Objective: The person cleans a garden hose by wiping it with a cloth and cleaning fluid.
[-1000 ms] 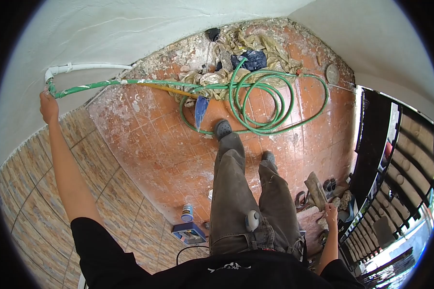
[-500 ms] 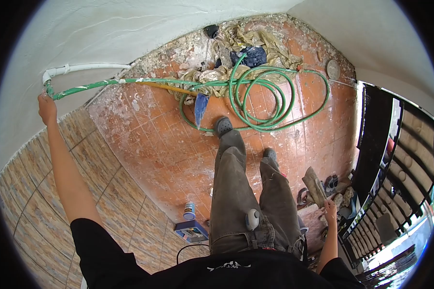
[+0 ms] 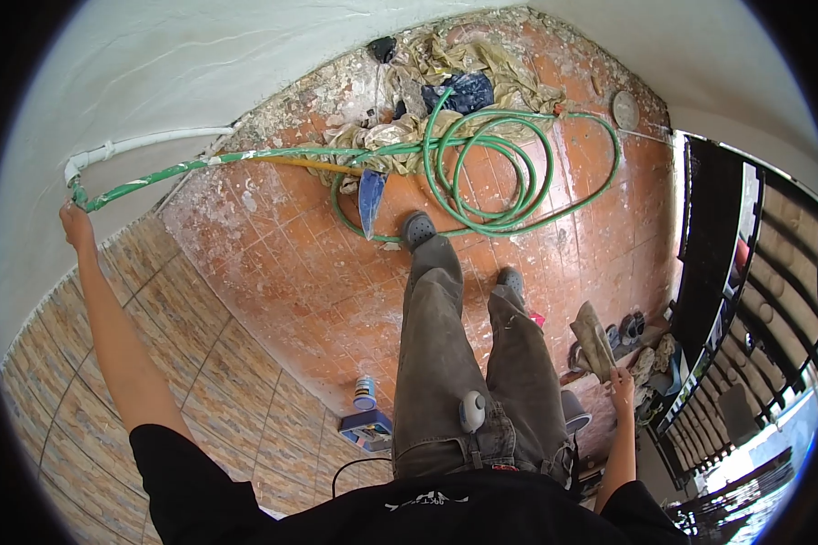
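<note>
At the far left, my left hand (image 3: pixel 78 227) is closed at the green-stained tap (image 3: pixel 79 193), at the end of the white wall pipe (image 3: pixel 154 143). A green hose (image 3: pixel 273 153) runs from beside that hand across the floor into loose coils. My right hand (image 3: pixel 622 389) grips the lower end of a grey-brown rag (image 3: pixel 593 341), which hangs stiffly at the lower right. The fingertips of my left hand are partly hidden against the tap.
Near my feet lies a tool with a blue blade (image 3: pixel 370 202) and yellow handle. Crumpled, dirty plastic sheeting (image 3: pixel 518 77) lies at the back by the wall. A blue tray (image 3: pixel 366 429) and a small tub (image 3: pixel 364 392) stand left of my legs. A black metal gate (image 3: pixel 709 218) borders the right.
My view has shifted slightly. My left hand stays at the tap, a little lower against it, and my right hand still holds the rag.
</note>
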Action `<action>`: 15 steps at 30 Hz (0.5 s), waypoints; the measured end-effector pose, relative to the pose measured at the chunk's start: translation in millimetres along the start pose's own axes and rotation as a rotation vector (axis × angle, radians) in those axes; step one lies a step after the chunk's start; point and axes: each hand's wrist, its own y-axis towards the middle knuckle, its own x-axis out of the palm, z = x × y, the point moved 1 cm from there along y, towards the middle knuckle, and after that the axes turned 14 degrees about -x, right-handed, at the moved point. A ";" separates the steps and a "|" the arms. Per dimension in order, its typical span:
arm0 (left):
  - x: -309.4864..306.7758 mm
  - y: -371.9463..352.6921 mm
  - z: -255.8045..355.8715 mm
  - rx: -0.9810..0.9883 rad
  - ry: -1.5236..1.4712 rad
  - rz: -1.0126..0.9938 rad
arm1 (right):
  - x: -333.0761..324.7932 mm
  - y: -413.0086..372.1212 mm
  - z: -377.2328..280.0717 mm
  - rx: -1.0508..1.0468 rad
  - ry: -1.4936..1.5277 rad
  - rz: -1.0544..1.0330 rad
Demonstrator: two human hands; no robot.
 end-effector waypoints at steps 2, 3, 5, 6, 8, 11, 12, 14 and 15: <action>-0.6 2.3 0.5 -0.027 -0.026 -0.005 | 6.1 -1.3 1.9 0.008 0.038 0.030; 0.4 3.8 -2.0 -0.031 -0.039 -0.011 | 8.6 -2.2 3.2 -0.015 0.029 0.033; 2.6 7.0 -6.0 -0.030 -0.048 -0.020 | 9.7 -5.2 6.1 -0.030 0.023 0.033; 1.7 6.4 -4.7 -0.030 -0.041 -0.017 | 9.3 -6.0 6.4 -0.023 0.022 0.022; -0.9 6.2 -1.4 -0.031 -0.035 -0.008 | 9.9 -4.4 8.8 -0.022 0.024 0.009; -4.7 -26.7 16.5 -0.031 -0.068 0.023 | 9.3 -2.7 20.3 -0.003 0.019 0.004; -1.0 -38.5 17.5 0.034 -0.071 0.182 | 11.4 -2.8 23.8 -0.011 0.029 0.028; 3.3 -89.5 30.7 0.070 -0.141 0.411 | 14.6 -1.2 33.9 -0.020 0.043 0.050; 3.9 -140.2 49.8 0.041 -0.210 0.481 | 15.6 0.8 41.1 -0.015 0.032 0.042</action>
